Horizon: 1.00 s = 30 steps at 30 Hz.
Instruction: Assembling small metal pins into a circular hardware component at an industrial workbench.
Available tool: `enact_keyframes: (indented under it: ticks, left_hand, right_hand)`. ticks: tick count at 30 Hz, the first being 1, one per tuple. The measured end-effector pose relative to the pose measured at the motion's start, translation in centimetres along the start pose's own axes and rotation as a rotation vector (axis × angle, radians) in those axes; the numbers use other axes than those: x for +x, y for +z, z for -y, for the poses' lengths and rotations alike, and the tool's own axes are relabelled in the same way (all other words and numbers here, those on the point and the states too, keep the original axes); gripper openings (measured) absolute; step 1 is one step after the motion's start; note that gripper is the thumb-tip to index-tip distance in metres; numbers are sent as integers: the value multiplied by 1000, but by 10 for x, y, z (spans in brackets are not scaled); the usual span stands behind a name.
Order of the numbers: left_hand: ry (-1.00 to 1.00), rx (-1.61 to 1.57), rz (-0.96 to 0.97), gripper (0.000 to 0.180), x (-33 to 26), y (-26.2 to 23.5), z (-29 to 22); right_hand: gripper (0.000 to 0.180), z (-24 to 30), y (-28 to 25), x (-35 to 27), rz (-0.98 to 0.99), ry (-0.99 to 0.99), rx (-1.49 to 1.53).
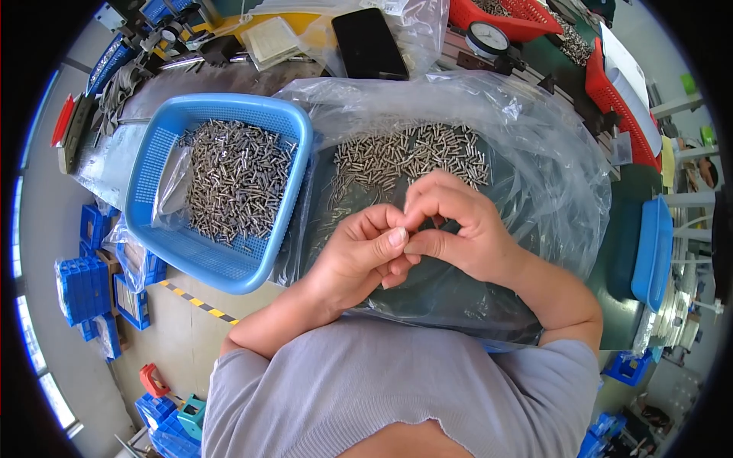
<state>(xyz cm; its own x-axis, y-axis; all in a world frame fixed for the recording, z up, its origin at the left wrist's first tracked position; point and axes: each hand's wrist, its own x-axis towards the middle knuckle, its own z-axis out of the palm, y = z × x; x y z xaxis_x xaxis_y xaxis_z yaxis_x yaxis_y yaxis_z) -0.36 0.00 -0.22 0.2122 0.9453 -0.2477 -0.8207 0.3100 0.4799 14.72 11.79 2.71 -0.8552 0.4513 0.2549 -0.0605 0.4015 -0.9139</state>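
My left hand [365, 250] and my right hand [456, 229] meet fingertip to fingertip over a clear plastic sheet [534, 160]. Both are closed in a pinch, and whatever lies between the fingers is hidden. Just beyond them, many small metal pins [447, 149] are spread on the sheet in a loose band. To the left stands a blue plastic basket [256, 278] with a mesh wall. It holds a big heap of similar small metal pins [237, 183], with a clear plastic bag [174, 183] tucked along its left side.
A black phone [369, 44] lies at the back. A dial gauge [487, 38] stands beside a red basket [519, 23] of metal parts. Another red basket [622, 107] and a blue tray [653, 252] line the right side. Blue crates [82, 286] are stacked on the floor at left.
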Motion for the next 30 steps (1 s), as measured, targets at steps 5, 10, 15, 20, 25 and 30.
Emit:
enact_keyframes:
  ticks: [5,10,15,20,25,30]
  left_hand:
    - [10,-10,-15,24,1,2,2]
    - [73,-17,-29,20,1,0,2]
    - [107,-73,-48,17,3,2,0]
    - [107,-94,-28,17,2,-1,1]
    - [106,-91,-37,16,1,1,0]
    - [112,-81,-56,16,2,2,-1]
  right_hand:
    - [21,2,-4,0,-100,-134,-224]
    - [17,-1,-11,1,-39,-148,-183]
    - [21,-19,-14,14,-193,-136,-578]
    - [25,-26,-10,19,-87,-223,-788]
    - [22,-28,-13,14,-81,-184,-733]
    - [21,-15,-11,8,-163,-146,-498]
